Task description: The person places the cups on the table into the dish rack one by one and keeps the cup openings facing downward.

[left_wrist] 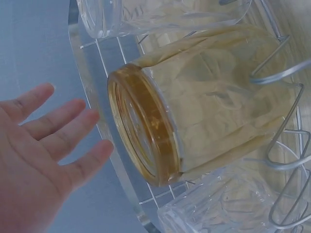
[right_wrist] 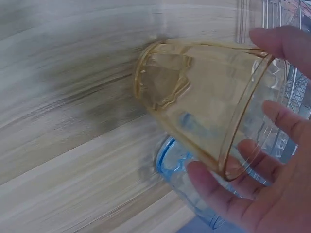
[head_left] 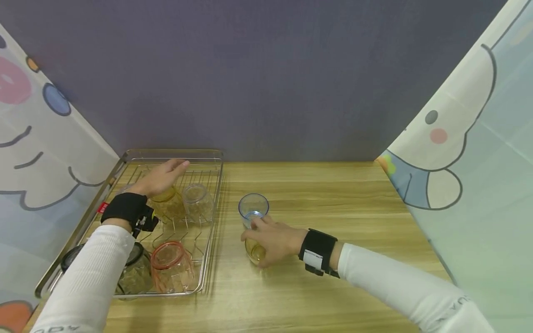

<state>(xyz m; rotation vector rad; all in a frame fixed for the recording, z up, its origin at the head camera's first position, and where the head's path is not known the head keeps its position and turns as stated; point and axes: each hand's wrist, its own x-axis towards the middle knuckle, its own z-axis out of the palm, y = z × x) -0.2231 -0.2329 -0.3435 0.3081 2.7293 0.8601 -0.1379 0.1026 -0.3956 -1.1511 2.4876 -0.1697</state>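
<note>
On the wooden table, my right hand [head_left: 276,238] spans the rim of an amber glass [right_wrist: 209,92], thumb on one side and fingers on the other. This glass stands upright. A blue-rimmed clear glass [head_left: 253,203] stands just behind it, close to the fingers. My left hand [left_wrist: 39,150] is over the wire rack with its fingers spread and holds nothing. Nearest to it is an amber glass [left_wrist: 218,102] in the rack, its thick amber end facing the palm; a gap shows between them.
The metal drying rack [head_left: 204,277] occupies the table's left side. It also holds a clear glass [head_left: 197,206], a pink glass [head_left: 172,268] and a dark-rimmed glass [head_left: 135,273]. A grey panel [head_left: 266,83] rises behind the wooden table [head_left: 333,296], with printed sheets at both sides.
</note>
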